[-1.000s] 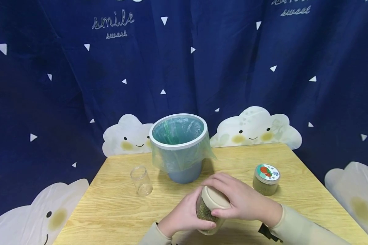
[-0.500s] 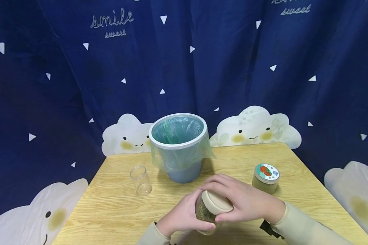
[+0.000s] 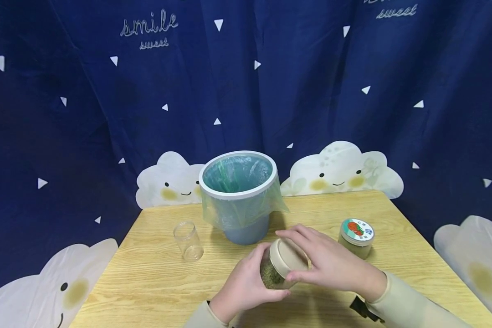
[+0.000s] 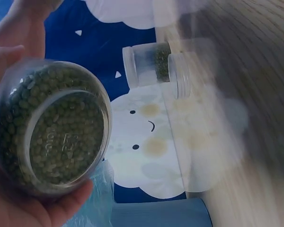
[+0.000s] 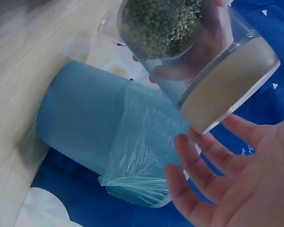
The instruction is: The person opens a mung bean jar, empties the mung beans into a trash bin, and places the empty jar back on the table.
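My left hand (image 3: 246,283) grips a clear jar (image 3: 272,274) part-filled with green beans, likely mung beans, and holds it tilted over the near part of the table. Its base with the beans (image 4: 68,137) faces the left wrist view. A beige lid (image 3: 290,256) sits on the jar's top. Around this lid my right hand (image 3: 330,262) has its fingers spread; in the right wrist view the fingers (image 5: 194,158) are fairly straight, the fingertips at or very near the lid's rim, the thumb apart from it.
A blue bin (image 3: 246,232) lined with a thin green bag stands behind the hands. To its left is a clear, lidless jar (image 3: 188,242). On the right is a squat jar (image 3: 354,248) with a tomato-printed lid. A dark blue curtain (image 3: 246,91) hangs behind the table (image 3: 147,282).
The jar has risen slightly and tilted so its lid turns more toward the right. My right hand has loosened from the lid, its fingers now straighter and more spread.
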`<move>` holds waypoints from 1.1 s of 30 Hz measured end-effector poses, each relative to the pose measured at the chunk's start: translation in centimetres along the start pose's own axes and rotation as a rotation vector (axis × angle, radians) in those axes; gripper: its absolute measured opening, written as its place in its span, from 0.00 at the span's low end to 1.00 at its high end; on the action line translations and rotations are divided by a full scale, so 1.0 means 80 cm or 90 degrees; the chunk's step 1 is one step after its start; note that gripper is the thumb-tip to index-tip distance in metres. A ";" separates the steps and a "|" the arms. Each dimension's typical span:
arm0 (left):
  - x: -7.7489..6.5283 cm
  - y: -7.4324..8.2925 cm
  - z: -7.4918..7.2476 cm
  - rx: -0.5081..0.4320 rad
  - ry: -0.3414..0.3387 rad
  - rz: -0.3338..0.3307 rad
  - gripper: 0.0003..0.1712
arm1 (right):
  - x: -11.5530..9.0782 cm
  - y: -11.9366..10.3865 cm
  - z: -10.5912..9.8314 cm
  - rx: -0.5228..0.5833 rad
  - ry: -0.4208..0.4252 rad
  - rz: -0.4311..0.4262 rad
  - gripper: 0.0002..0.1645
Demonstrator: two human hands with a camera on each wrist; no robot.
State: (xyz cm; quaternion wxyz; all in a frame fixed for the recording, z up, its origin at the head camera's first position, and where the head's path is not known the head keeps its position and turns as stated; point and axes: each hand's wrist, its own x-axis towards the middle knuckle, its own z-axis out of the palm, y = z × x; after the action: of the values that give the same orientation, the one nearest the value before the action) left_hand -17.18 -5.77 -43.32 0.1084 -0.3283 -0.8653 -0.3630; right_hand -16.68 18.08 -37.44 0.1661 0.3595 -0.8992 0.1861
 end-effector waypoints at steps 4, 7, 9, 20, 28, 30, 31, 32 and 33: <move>0.000 0.000 0.000 0.025 0.003 0.004 0.55 | -0.001 -0.001 0.003 -0.005 -0.013 0.020 0.50; 0.001 -0.002 0.000 0.026 -0.003 0.007 0.55 | -0.001 -0.001 0.004 0.000 -0.018 0.028 0.48; 0.002 -0.003 0.000 0.024 -0.005 0.012 0.55 | -0.001 0.000 0.005 0.003 -0.018 0.028 0.47; 0.004 -0.010 -0.002 0.025 -0.025 0.026 0.55 | -0.002 0.006 0.003 0.026 -0.013 -0.028 0.45; 0.006 -0.013 -0.004 0.030 -0.034 0.034 0.56 | -0.003 0.010 -0.005 0.049 -0.022 -0.098 0.50; 0.006 -0.014 -0.004 0.029 -0.037 0.035 0.56 | -0.003 0.011 -0.006 0.060 -0.026 -0.115 0.51; 0.006 -0.014 -0.004 0.028 -0.039 0.034 0.56 | -0.003 0.012 -0.007 0.064 -0.027 -0.125 0.52; 0.006 -0.014 -0.005 0.027 -0.042 0.034 0.56 | -0.002 0.012 -0.007 0.068 -0.029 -0.135 0.52; 0.006 -0.015 -0.005 0.026 -0.044 0.032 0.56 | -0.002 0.013 -0.008 0.073 -0.032 -0.145 0.52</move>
State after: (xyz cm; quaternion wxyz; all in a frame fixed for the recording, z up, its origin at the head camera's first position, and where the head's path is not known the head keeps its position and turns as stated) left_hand -18.35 -6.40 -43.47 0.0940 -0.3601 -0.8672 -0.3308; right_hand -17.18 19.15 -37.19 0.1425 0.4725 -0.8445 0.2081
